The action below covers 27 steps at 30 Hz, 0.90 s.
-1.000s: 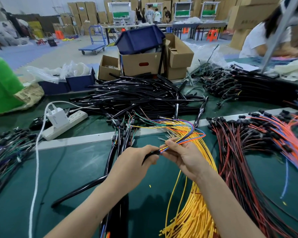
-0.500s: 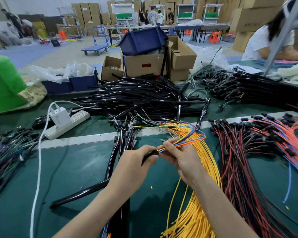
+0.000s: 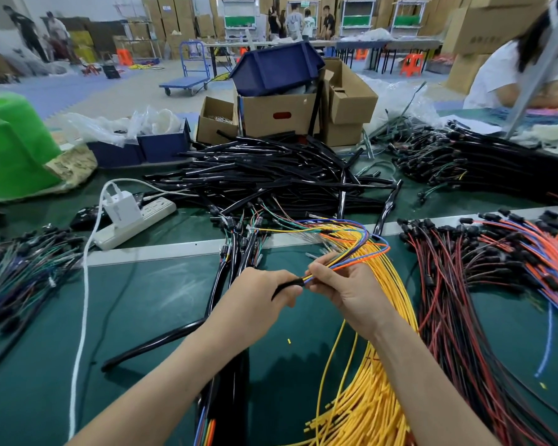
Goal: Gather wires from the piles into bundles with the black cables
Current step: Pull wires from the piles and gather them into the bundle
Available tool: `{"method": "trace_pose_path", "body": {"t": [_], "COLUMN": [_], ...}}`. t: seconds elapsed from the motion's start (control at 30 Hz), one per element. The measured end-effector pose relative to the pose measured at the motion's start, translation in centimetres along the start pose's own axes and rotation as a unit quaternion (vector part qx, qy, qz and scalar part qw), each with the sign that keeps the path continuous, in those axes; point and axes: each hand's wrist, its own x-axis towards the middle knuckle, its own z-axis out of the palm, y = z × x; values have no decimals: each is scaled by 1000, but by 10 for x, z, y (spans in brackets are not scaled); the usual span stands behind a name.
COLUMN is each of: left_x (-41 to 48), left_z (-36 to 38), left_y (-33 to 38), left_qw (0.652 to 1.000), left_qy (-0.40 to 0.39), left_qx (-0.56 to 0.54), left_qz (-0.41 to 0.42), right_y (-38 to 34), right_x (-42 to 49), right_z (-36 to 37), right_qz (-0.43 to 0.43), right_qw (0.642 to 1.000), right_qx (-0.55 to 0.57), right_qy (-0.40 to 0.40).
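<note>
My left hand (image 3: 259,296) grips the open end of a black cable (image 3: 155,344) that trails left and down across the green table (image 3: 149,304). My right hand (image 3: 343,289) pinches a small bunch of coloured wires (image 3: 364,249), orange, blue, yellow and green, whose ends meet the cable's mouth between the two hands. The bunch loops up and right over a pile of yellow wires (image 3: 368,397). A heap of black cables (image 3: 271,178) lies behind. Finished bundles (image 3: 236,252) lie in the middle of the table.
Red-and-black wires (image 3: 448,300) and orange wires (image 3: 535,252) cover the right side. Dark green-blue wires (image 3: 16,268) lie at the left. A white power strip (image 3: 132,223) with a white cord, cardboard boxes (image 3: 277,114), a green bucket (image 3: 10,146) and a seated person (image 3: 516,75) surround the table.
Both hands stay together on the cable end and wire bunch, drifting slightly. The camera has shifted a little.
</note>
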Motion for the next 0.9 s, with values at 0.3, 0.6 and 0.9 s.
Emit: {"method": "trace_pose_path", "body": {"t": [0.3,0.6,0.9], "left_x": [1,-39,-56], "left_z": [2,-26,-61], "left_y": [12,2,-5], "left_qw": [1000,1000,997], "left_qy": [-4,22,64], "left_qx": [-6,5,-13], "left_qz": [-2,-21,-39], "right_y": [4,-10,-24], "right_x": [-1,3,8], "right_z": [5,2,74], "right_qz": [-10,135,64], "right_qw": [1000,942,992], "right_qx": [-6,305,11], "right_qy": [-21,-28,-112]}}
